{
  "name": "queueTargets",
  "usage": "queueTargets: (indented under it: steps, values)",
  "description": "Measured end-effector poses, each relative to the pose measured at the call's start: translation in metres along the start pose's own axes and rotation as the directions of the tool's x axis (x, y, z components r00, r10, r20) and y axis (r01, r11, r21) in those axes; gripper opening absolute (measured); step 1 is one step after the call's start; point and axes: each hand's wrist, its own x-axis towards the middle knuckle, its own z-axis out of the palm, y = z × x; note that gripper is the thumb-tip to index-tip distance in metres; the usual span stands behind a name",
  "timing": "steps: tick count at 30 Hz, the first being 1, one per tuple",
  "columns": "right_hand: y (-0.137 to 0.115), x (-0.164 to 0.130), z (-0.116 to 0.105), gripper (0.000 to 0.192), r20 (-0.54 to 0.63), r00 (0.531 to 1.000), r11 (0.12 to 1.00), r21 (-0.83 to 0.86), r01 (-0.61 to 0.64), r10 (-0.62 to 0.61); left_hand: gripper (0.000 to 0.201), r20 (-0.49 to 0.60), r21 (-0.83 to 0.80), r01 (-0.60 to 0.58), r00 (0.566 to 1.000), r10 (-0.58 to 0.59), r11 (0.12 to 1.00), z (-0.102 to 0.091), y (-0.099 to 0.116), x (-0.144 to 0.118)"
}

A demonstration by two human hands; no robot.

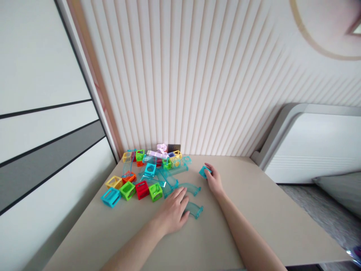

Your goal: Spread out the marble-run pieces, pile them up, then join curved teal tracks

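Between the thumb and fingers of my right hand [216, 180] is a blue cube block [204, 172], held at the right of the pile. My left hand [174, 210] lies palm down with its fingers stretched out, partly covering a clear teal curved track piece [194, 209]. Just beyond its fingertips is another curved track piece [191, 188]. To the left of that hand sit a green cube block [155, 192], a red cube block [142, 189] and a second green one [128, 191]. What lies beneath my left palm is hidden.
A blue block [111, 197] and a yellow block [114, 182] stand at the pile's left end. Farther back are pink pieces [161, 148] and a dark box [174, 148] by the ribbed wall [180, 75]. A white cabinet [56, 188] borders the table [197, 248] on the left, a bed on the right.
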Motion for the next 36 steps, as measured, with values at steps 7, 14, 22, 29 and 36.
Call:
queueTargets:
  steps: [7, 14, 22, 29, 36]
  values:
    - [0.006, 0.022, 0.026, 0.047, 0.141, 0.965, 0.956, -0.169, 0.241, -0.219, 0.039, 0.018, -0.040, -0.039, 0.999, 0.040, 0.998, -0.003, 0.005, -0.003]
    - [-0.014, -0.006, 0.015, 0.028, 0.162, 0.880, 0.831, -0.291, 0.475, -0.446, 0.051, -0.006, 0.008, -0.077, 0.997, 0.077, 0.997, -0.016, 0.010, -0.008]
    - [-0.019, -0.073, -0.021, 0.025, 0.524, 0.768, 0.793, -0.255, 0.554, -0.368, 0.060, -0.263, -0.102, 0.248, 0.927, -0.266, 0.963, -0.014, 0.014, -0.058]
    - [-0.017, -0.075, -0.016, 0.033, 0.488, 0.813, 0.792, -0.335, 0.511, -0.318, 0.045, -0.243, -0.190, 0.366, 0.881, -0.405, 0.911, 0.005, 0.025, -0.056]
    - [-0.022, -0.075, -0.017, 0.033, 0.472, 0.841, 0.752, -0.445, 0.486, -0.265, 0.041, -0.292, -0.153, 0.383, 0.863, -0.412, 0.911, 0.009, 0.027, -0.055]
